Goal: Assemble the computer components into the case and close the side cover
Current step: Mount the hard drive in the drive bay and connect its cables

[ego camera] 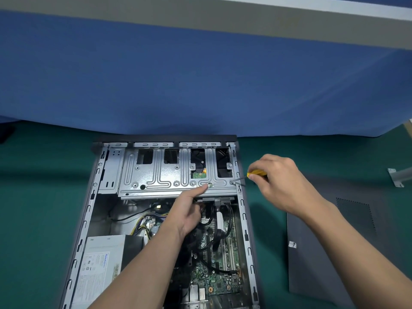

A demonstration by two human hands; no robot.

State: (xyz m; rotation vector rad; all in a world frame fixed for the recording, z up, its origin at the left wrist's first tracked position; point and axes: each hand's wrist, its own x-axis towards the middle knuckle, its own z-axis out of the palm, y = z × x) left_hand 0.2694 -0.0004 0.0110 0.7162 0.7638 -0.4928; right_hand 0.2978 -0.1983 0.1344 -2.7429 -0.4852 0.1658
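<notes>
Case is lying open side up on the green mat, with its front end butted against the blue partition. The silver drive cage sits across the front end of the case. My right hand hangs just outside the case's right wall, fingers pinched round the yellow handle of a small screwdriver. The shaft slants down and in over that wall, and its tip is on a screw at the cage's right rear corner.

My left hand reaches up the middle of the case. Its forefinger is stretched out straight and the tip presses on the cage's rear edge, just left of that screw. The power supply is in the case's rear left corner. The motherboard lies along the right side under a tangle of black cables. The side cover is off, lying flat on the mat to the right of the case, apart from it.
</notes>
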